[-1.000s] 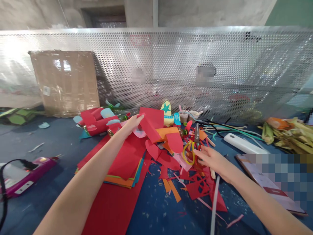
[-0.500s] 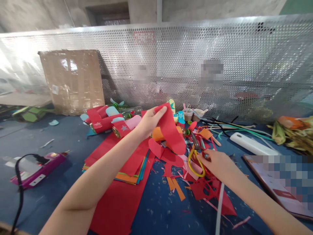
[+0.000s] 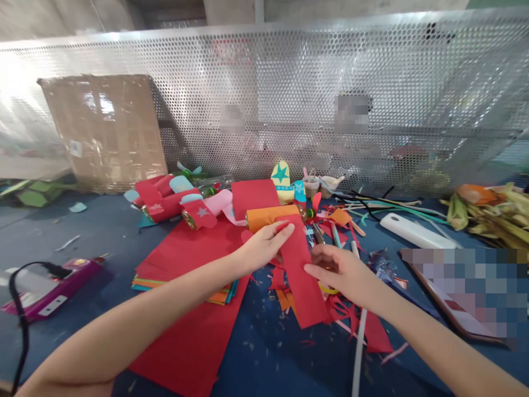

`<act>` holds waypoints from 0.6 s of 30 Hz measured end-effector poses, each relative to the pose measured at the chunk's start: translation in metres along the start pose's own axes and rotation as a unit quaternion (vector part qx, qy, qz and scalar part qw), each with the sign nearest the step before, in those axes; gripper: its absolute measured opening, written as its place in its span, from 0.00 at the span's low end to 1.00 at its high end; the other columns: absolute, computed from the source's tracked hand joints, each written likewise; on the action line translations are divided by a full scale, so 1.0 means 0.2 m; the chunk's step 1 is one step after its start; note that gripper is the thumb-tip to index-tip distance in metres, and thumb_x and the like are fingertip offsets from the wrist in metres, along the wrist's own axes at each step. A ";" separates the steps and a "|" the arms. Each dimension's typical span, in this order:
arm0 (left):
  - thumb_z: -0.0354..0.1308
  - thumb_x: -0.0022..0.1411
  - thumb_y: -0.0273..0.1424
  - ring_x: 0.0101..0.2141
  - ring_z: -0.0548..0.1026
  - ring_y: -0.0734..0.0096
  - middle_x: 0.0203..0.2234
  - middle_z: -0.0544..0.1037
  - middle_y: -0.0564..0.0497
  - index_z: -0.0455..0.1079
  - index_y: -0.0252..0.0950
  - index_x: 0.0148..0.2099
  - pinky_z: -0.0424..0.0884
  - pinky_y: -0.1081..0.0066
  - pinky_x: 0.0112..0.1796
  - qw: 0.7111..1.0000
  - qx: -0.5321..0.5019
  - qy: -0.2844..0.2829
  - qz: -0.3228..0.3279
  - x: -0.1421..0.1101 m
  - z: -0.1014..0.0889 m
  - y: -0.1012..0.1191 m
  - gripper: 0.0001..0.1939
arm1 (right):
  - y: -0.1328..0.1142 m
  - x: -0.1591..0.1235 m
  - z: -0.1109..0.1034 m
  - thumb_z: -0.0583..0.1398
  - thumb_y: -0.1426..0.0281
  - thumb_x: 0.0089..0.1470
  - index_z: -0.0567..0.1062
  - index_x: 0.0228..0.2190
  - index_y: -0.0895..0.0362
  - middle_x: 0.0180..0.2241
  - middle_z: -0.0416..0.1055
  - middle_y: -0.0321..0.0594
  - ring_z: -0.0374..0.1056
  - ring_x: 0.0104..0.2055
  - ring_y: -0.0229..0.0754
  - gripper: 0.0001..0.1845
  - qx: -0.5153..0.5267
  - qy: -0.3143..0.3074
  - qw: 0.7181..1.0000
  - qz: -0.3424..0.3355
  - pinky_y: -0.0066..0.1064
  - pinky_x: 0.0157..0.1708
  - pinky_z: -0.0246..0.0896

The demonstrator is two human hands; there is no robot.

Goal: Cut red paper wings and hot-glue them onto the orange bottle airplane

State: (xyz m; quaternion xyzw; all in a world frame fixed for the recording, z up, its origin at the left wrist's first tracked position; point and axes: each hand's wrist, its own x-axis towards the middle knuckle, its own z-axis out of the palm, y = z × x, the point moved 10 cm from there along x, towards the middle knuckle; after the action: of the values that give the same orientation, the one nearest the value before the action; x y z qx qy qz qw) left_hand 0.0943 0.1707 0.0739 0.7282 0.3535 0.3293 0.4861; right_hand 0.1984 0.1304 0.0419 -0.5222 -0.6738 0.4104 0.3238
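- Red paper strip (image 3: 303,286) held up between both hands, just above the table (image 3: 268,358), slanting from upper left to lower right.
- Left hand (image 3: 264,248) closed on the strip's top end, thumb and forefinger pinched narrow over the upper corner, just in front of the orange roll (image 3: 273,216).
- Right hand (image 3: 343,273) closed on the strip's right edge about halfway down, thumb on top; fingers below hidden by the paper.
- Lower end hanging free over the red scraps (image 3: 351,317), touching or nearly touching them; cannot tell which.
- Best handled with light pinches at the very edges, so as not to crease the flat middle.
- Worth pulling the two grips gently apart: thin paper sags and curls when slack, probably tears when jerked.
- Better to lift the free end clear of the scraps before turning it, lest a cut-out snag and come along.
- Mind the big red sheet (image 3: 194,314) and the coloured stack (image 3: 215,295) under the left forearm; a dragging arm could shift them.
- Glue gun (image 3: 45,289) far left with its cord, well apart from the hands.
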 end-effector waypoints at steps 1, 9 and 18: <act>0.44 0.66 0.44 0.23 0.76 0.69 0.23 0.77 0.51 0.67 0.35 0.36 0.74 0.70 0.26 1.000 -0.002 -0.012 -0.009 -0.01 0.01 -0.02 0.19 | 0.01 0.00 0.01 0.57 0.54 0.49 0.68 0.31 0.54 0.28 0.75 0.39 0.72 0.24 0.42 0.16 0.011 -0.002 1.000 0.003 0.33 0.22 0.68; 0.58 0.58 0.35 0.39 0.75 0.61 0.37 0.78 0.44 0.70 0.34 0.42 0.71 0.59 0.44 0.943 0.300 0.003 0.141 -0.11 -0.12 -0.04 0.12 | 0.05 0.02 -0.28 0.61 0.56 0.45 0.68 0.36 0.52 0.35 0.77 0.42 0.74 0.39 0.49 0.18 0.065 0.106 0.992 0.011 0.42 0.42 0.68; 0.55 0.63 0.31 0.42 0.73 0.58 0.39 0.77 0.42 0.72 0.31 0.45 0.69 0.58 0.47 0.836 0.478 -0.039 0.267 -0.20 -0.01 -0.14 0.11 | 0.13 0.00 -0.23 0.61 0.55 0.47 0.70 0.37 0.54 0.40 0.75 0.43 0.72 0.40 0.48 0.19 0.070 0.077 0.990 0.099 0.37 0.37 0.69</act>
State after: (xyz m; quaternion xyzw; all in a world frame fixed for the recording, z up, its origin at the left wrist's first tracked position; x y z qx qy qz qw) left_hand 0.0657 0.1463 0.0439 0.9484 0.2394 0.2074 -0.0156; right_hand 0.2503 0.1442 0.0395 -0.5920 -0.5615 0.4455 0.3684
